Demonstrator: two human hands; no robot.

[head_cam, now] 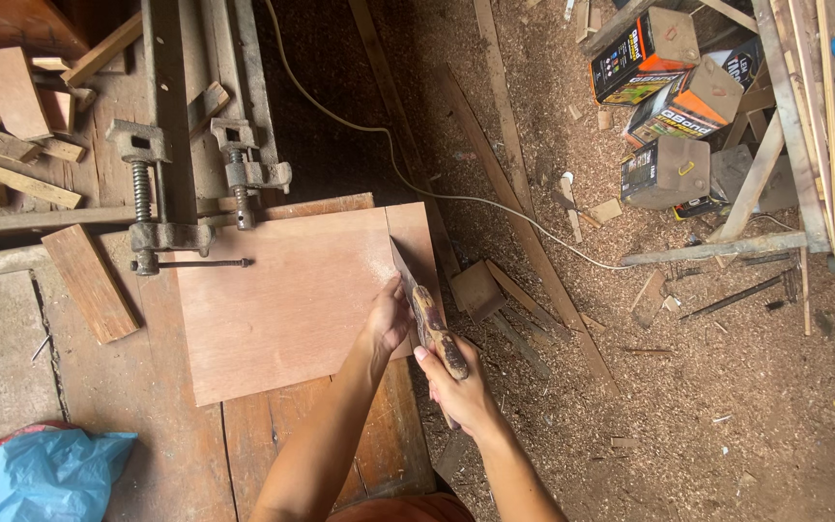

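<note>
a workshop floor (688, 406) thick with sawdust and wood chips fills the right side, with long thin slats and offcuts lying across it. the left side is a worn wooden workbench (99, 387) whose right edge runs down near the middle of the view. on the bench lies a flat reddish plywood sheet (282, 300), its right part hanging out past the bench edge over the floor; the space under that overhang looks open. two rusty metal clamps (161, 184) stand at the sheet's upper left corner, the nearer one with its foot on that corner. scrap wood pieces (12, 106) are piled at the bench's top left, and a short plank (89, 282) lies just left of the sheet. a blue plastic bag (41, 478) sits at the bottom left corner. at top right, several cardboard boxes (674, 106) are stacked shut on the floor by a timber frame, their contents hidden. a pale cable (456, 198) snakes across the floor.

the left hand (388, 317) presses flat on the sheet's lower right edge, fingers spread over the wood. the right hand (456, 387) is wrapped tight around the handle of a handsaw (416, 290), whose blade stands in a cut near the sheet's right edge.
</note>
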